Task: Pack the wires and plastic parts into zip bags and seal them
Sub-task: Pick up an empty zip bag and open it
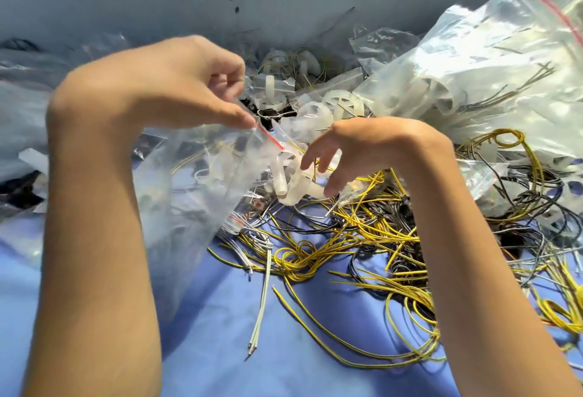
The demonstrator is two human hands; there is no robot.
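Left hand (176, 87), upper left of centre: thumb and fingertips pinch the mouth of a clear zip bag (189, 194) at its red closure strip (269, 135). The bag hangs from that pinch down toward the blue cloth (252, 355). Through the plastic, yellow wire and pale plastic pieces can be made out inside; the contents are blurred and cannot be listed further.

Right hand (362, 150), centre of frame: fingers spread and loosely bent, closed on nothing. They hang over a white plastic part (291, 183) lying at the bag's mouth. Whether the fingertips touch it cannot be told.

Upper right: a large clear zip bag (473, 49), also with a red strip along its closure, holds translucent white plastic parts and a few dark wires.

Top centre, between the hands and the large bag: loose white plastic parts (315, 109) and crumpled small clear bags (385, 43).

Lower right and centre, on the cloth: a tangle of yellow wires (362, 239) mixed with black wires (536, 207). A bundle of white wires (262, 286) lies just beside the held bag.
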